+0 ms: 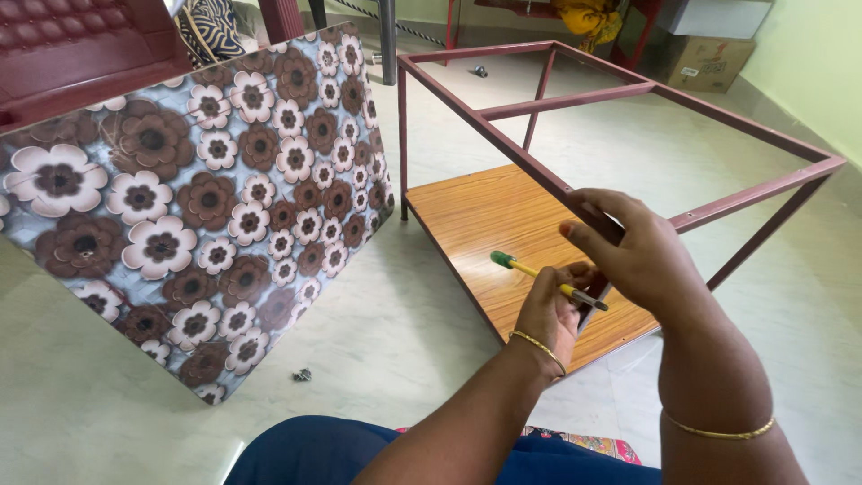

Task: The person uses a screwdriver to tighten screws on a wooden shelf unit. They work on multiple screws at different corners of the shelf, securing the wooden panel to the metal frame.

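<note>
My left hand (549, 313) holds a screwdriver (532, 270) with a yellow shaft-like handle and a green cap, its tip pointing right under my other hand. My right hand (633, 247) rests on the near top bar of a dark red metal table frame (575, 101), fingers curled over the bar near a corner leg. What the fingers pinch there is hidden. The frame stands on the floor with a wooden shelf board (489, 216) at its base. Both wrists carry thin gold bangles.
A large board with a brown and cream flower pattern (202, 193) leans tilted at the left. A small dark screw-like piece (302, 374) lies on the pale floor in front of it. A maroon plastic chair (72, 45), a cardboard box (709, 61) stand farther back.
</note>
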